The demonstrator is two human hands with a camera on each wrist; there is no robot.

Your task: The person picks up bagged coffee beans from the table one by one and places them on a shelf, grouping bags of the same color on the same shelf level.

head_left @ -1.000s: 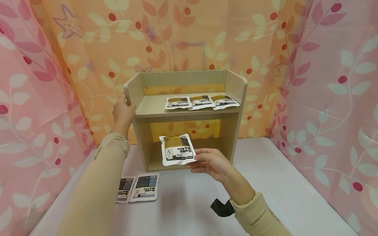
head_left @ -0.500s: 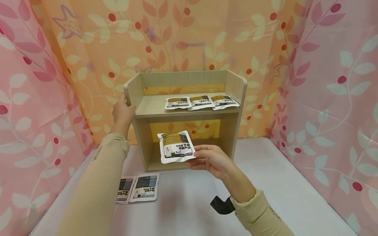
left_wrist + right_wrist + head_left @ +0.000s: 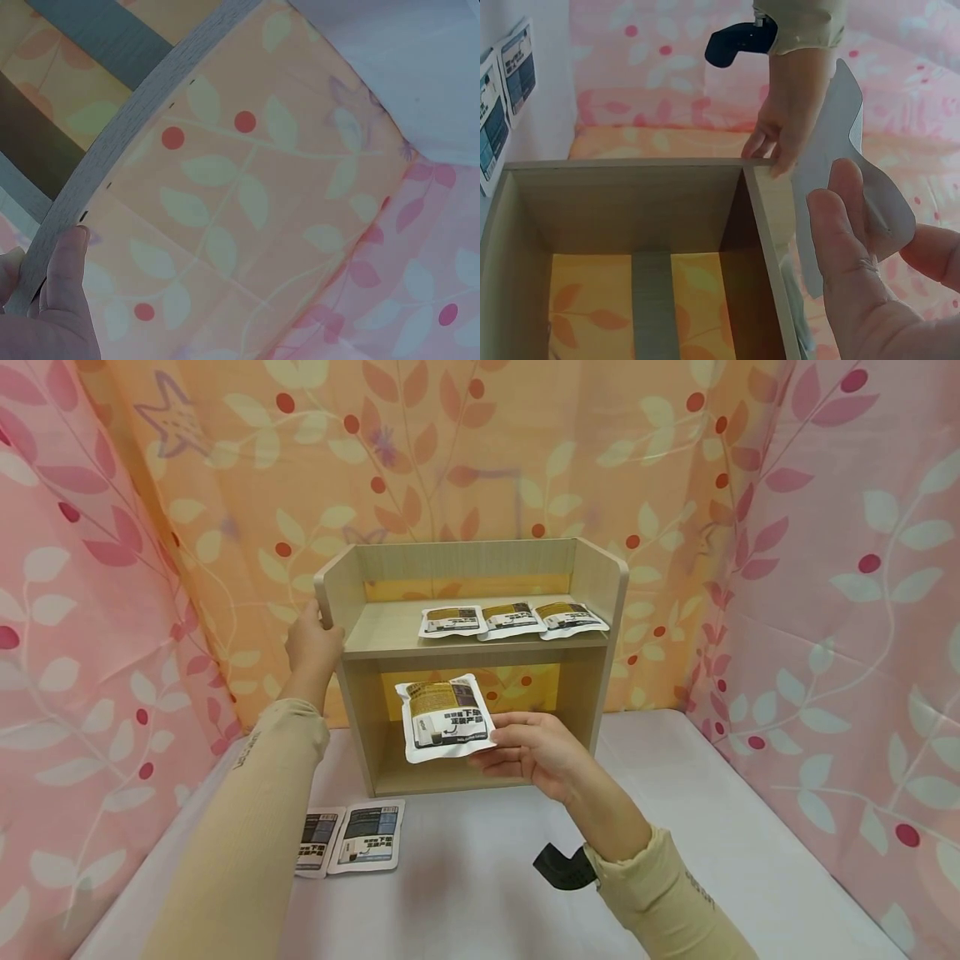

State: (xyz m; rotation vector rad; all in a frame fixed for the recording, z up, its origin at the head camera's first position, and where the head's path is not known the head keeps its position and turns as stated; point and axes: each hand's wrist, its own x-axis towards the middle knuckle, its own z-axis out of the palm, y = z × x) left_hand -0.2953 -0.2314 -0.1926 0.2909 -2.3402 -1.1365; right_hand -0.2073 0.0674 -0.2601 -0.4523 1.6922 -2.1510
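Note:
My right hand (image 3: 536, 752) pinches a flat white-edged pouch (image 3: 444, 714) with a yellow and dark printed label by its lower right corner. The pouch hangs tilted in front of the lower compartment of a small wooden shelf (image 3: 371, 628). In the right wrist view, the fingers (image 3: 838, 232) lie along the pouch's plain silvery back (image 3: 821, 176), with the thumb on its other side. My left hand (image 3: 311, 647) grips the edge of the shelf's left side panel. Its fingers (image 3: 66, 262) show on the panel's outer side in the left wrist view.
Three similar pouches (image 3: 512, 620) lie in a row on the upper shelf board, toward the right. Two pouches with blue-grey labels (image 3: 366, 837) lie on the white tabletop (image 3: 465, 893) at front left. Patterned curtains (image 3: 465, 452) enclose the table's back and sides.
My right hand has raised the pouch a little and moved it slightly left, closer to the upper board's front edge. My left hand stays on the side panel.

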